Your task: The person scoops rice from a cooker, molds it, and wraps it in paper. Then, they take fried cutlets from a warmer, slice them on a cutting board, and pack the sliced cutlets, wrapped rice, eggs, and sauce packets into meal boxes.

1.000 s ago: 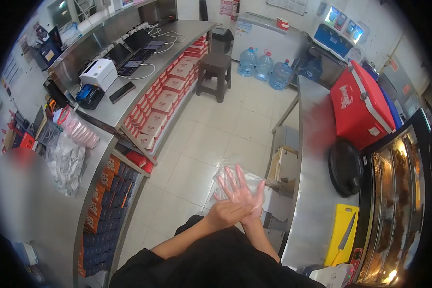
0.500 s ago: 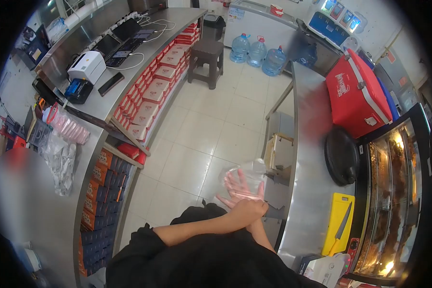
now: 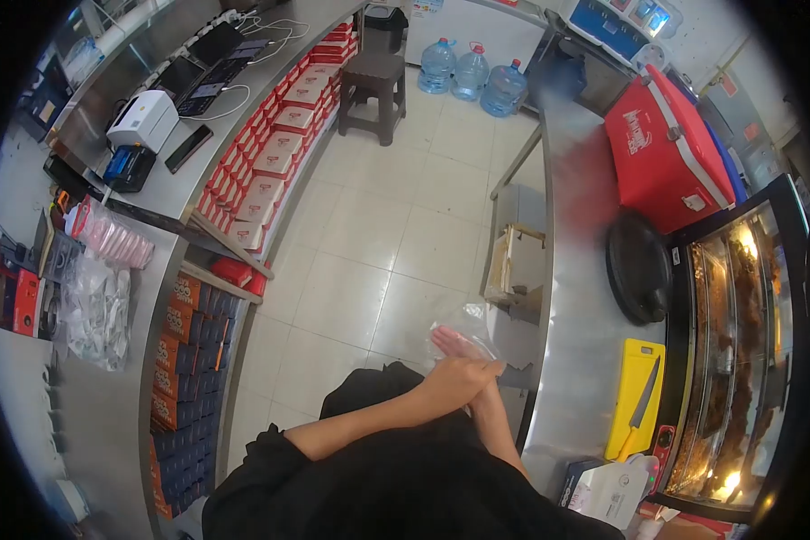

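Note:
My right hand (image 3: 457, 342) is inside a clear, loose disposable plastic glove (image 3: 475, 317), its fingers stretched out and close together. The glove's thin film puffs out beyond the fingertips. Crossing over from the left, my left hand (image 3: 463, 380) is closed at the right wrist, on the glove's cuff; its fingertips are partly hidden. Both hands are in front of my black clothing, above the tiled floor, left of the right-hand steel counter (image 3: 574, 297).
A knife (image 3: 646, 396) lies on a yellow cutting board (image 3: 619, 430) beside a lit display warmer (image 3: 738, 360). Behind are a black round lid-like object (image 3: 637, 270) and a red cooler (image 3: 643, 153). Stacked boxes (image 3: 175, 360) fill the left shelves. A stool (image 3: 373, 85) stands ahead.
The fingers of my right hand, spread before, are now drawn together. My left hand stays at the right wrist. The whole view has shifted slightly.

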Tool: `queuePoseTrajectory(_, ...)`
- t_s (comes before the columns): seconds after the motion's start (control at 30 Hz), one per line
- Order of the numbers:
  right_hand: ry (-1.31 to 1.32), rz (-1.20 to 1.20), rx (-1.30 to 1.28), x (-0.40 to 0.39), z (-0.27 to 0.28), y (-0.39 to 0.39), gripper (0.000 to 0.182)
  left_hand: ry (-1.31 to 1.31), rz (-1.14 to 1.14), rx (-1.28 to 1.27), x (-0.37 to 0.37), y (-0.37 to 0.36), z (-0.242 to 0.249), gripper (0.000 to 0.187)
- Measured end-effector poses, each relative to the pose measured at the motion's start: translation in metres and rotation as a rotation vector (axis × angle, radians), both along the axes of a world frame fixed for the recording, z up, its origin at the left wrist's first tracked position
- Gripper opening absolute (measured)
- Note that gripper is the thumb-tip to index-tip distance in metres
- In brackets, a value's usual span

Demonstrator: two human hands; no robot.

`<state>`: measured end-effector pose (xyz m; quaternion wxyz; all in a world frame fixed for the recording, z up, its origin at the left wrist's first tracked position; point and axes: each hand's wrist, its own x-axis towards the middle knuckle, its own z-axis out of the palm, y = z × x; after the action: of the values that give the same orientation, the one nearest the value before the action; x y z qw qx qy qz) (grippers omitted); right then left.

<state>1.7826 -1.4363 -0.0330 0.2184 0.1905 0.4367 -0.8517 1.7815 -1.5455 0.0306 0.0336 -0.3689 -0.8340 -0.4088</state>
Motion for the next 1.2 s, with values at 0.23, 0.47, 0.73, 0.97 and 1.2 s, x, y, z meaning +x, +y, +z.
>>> queuePoseTrajectory(0.23, -0.006, -0.095, 0.209, 0.076, 0.020, 0.021, 0.041, -0.126, -0.125, -0.202, 0.005, 0.009, -0.008, 0.023)
queuePoseTrajectory(0.47, 0.114, -0.025, 0.184, 0.078, -0.014, 0.034, 0.046, 0.034, -0.260, -0.119, 0.006, 0.013, -0.024, 0.019)
queuePoseTrajectory(0.73, 0.232, 0.175, 0.325, 0.043, 0.009, 0.034, 0.052, 0.134, -0.156, -0.399, 0.013, 0.033, -0.029, 0.007)
queuePoseTrajectory(0.97, 0.489, 0.403, 0.620, -0.004, 0.035, 0.022, 0.057, 0.293, -0.106, -0.063, -0.004, 0.051, -0.016, 0.006)
queuePoseTrajectory(1.2, 0.826, 0.784, 0.915, -0.052, 0.051, 0.012, 0.062, 0.233, -0.204, -0.066, -0.031, 0.047, 0.025, 0.019)
